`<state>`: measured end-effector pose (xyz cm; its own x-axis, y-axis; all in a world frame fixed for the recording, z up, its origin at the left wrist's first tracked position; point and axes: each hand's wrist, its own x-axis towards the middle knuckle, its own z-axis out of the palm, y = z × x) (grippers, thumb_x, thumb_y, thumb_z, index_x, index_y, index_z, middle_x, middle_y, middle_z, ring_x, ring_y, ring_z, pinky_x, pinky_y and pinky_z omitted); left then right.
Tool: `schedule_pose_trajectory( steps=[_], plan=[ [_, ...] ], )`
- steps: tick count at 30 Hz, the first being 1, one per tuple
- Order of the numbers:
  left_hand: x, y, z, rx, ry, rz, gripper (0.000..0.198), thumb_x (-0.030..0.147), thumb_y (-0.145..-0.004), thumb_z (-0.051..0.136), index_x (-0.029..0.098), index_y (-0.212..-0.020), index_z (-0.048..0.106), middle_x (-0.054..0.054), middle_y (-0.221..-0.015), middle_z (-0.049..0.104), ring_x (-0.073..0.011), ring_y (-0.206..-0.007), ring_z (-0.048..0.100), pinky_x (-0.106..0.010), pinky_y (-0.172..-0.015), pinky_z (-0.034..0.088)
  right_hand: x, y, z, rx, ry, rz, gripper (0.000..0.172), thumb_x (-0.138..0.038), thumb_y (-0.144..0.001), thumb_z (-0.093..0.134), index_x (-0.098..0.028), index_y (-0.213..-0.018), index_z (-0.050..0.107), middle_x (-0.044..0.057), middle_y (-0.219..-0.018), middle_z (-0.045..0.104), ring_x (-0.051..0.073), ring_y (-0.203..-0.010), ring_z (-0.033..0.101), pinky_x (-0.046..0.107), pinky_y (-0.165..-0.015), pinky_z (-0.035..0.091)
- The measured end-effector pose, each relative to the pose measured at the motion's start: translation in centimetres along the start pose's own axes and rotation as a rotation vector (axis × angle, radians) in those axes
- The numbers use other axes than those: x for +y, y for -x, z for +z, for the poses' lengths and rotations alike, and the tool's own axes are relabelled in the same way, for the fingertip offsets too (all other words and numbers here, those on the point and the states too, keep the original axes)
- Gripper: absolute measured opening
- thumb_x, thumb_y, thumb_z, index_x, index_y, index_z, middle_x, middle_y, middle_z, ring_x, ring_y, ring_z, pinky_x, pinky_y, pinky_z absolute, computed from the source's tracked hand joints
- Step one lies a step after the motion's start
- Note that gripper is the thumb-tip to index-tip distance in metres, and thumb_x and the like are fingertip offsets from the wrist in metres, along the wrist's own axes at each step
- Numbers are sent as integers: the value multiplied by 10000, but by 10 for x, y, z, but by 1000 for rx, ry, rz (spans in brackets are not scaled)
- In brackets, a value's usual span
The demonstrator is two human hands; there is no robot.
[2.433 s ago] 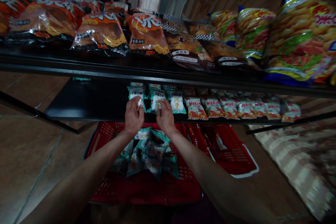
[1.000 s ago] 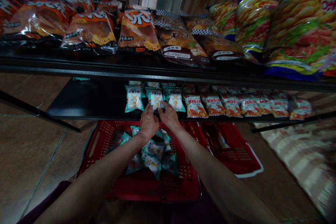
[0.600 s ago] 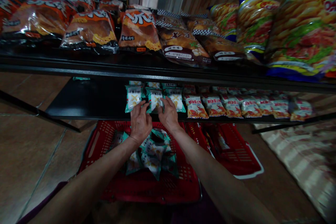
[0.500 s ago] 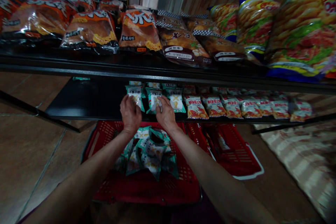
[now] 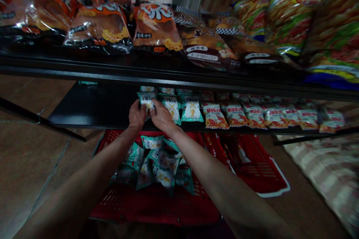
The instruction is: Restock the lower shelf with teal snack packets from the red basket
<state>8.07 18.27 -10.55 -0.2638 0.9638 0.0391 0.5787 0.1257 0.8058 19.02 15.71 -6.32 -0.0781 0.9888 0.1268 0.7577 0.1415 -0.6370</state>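
On the lower shelf, a small teal-and-white snack bag stands at the left end of a front row. My left hand holds its left side, fingers curled against it. At the bag's lower right, my right hand presses its fingers in; some fingertips are hidden. Beside it are two matching bags, a middle bag and a right bag, with more tops behind them. Below my wrists, a red shopping basket holds several teal snack bags in a loose heap.
The black lower shelf also carries red-and-white snack bags on the right. Above my hands runs the upper shelf's edge, with large orange bags and brown bags on it. A second red basket with a white handle sits at right.
My right hand has moved left from the middle bag to the left-end bag. My left hand stays at that bag's left side. The view has shifted slightly.
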Motion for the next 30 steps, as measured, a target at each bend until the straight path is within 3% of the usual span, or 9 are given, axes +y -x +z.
schedule_pose_trajectory(
  steps=[8, 30],
  plan=[
    [7, 4, 4, -4, -22, -1, 497, 276, -825, 449, 76, -1278, 494, -153, -1314, 526, -250, -1240, 462, -360, -1054, 333, 1, 8, -2, -31, 24, 19, 446, -156, -855, 407, -78, -1290, 471, 156, -1319, 496, 205, -1258, 437, 342, -1077, 329],
    [8, 0, -11, -60, -18, -14, 461, 273, -838, 446, 137, -1277, 492, -121, -1222, 604, -218, -1125, 562, -335, -976, 406, -1, 2, 2, -1, 9, -4, 431, -120, -829, 431, -85, -1247, 526, 155, -1271, 548, 208, -1188, 511, 352, -1060, 366]
  ],
)
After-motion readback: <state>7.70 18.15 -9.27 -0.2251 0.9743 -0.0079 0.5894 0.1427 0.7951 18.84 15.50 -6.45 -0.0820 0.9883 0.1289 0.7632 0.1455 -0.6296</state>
